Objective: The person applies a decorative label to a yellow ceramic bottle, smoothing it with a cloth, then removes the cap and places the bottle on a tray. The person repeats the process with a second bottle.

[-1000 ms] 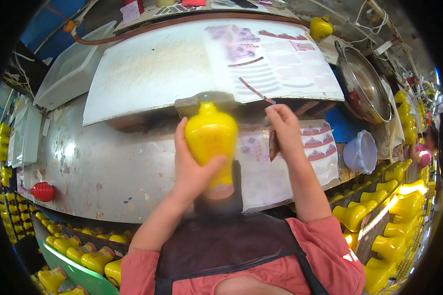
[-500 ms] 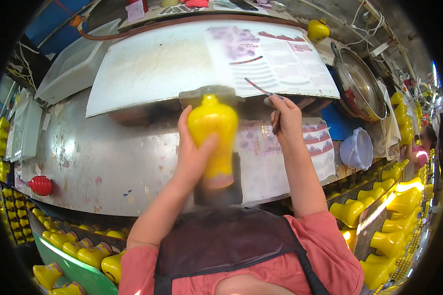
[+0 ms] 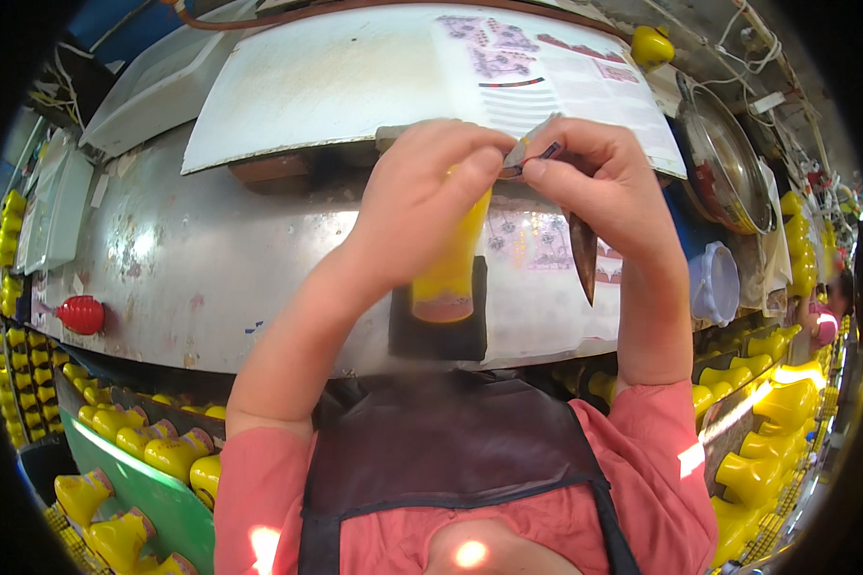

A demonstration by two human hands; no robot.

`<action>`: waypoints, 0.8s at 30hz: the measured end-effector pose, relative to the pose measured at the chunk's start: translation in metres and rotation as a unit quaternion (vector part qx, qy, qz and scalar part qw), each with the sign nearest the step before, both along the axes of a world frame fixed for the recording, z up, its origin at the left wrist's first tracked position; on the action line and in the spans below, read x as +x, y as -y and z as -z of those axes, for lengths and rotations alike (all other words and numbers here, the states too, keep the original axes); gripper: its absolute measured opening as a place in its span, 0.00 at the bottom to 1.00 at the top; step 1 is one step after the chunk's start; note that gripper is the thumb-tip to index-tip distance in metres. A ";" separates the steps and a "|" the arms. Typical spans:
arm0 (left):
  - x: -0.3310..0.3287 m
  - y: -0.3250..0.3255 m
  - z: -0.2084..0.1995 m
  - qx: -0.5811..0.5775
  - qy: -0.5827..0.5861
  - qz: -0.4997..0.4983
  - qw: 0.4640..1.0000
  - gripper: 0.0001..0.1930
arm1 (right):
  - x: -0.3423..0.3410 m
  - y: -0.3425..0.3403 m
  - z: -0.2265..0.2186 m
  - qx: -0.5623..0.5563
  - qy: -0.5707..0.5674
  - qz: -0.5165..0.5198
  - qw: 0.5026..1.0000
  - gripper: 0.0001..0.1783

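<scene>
A glossy yellow vase (image 3: 455, 273) lies on its side with its pink-patterned base toward me, over a black pad (image 3: 438, 337). My left hand (image 3: 422, 196) passes over its upper part, hiding the shoulder and neck. The left fingers are closed together, their tips at a small dark decal strip (image 3: 547, 153). My right hand (image 3: 609, 182) pinches this strip between thumb and finger. A brown pointed tool (image 3: 582, 259) hangs down from the same hand, and a grey piece (image 3: 527, 139) shows at its fingertips; its kind is unclear.
A raised white board (image 3: 307, 91) carries printed decal sheets (image 3: 571, 110). On the metal table are a red ribbed bulb (image 3: 81, 314) and a lilac bucket (image 3: 714, 283). A metal basin (image 3: 729, 158) stands right. Several yellow vases (image 3: 168, 450) line both sides.
My left hand has moved from the vase's body to beyond its neck, its fingertips meeting the strip. My right hand has come inward with the strip. The whole view has shifted slightly.
</scene>
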State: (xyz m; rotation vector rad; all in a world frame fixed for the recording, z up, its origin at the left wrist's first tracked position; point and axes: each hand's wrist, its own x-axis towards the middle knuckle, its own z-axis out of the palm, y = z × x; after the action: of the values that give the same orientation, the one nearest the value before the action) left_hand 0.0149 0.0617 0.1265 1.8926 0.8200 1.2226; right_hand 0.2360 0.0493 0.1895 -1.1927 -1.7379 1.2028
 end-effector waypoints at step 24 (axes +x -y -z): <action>-0.019 -0.036 0.040 -0.361 0.069 -0.114 0.923 0.07 | -0.041 -0.035 0.089 -0.073 -0.072 0.182 0.978 0.09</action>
State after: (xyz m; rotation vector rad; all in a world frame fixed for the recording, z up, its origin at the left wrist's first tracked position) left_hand -0.0043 0.0980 0.0864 1.1233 1.2314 0.9767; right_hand 0.1955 0.0839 0.1009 -1.4016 -1.2733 1.1737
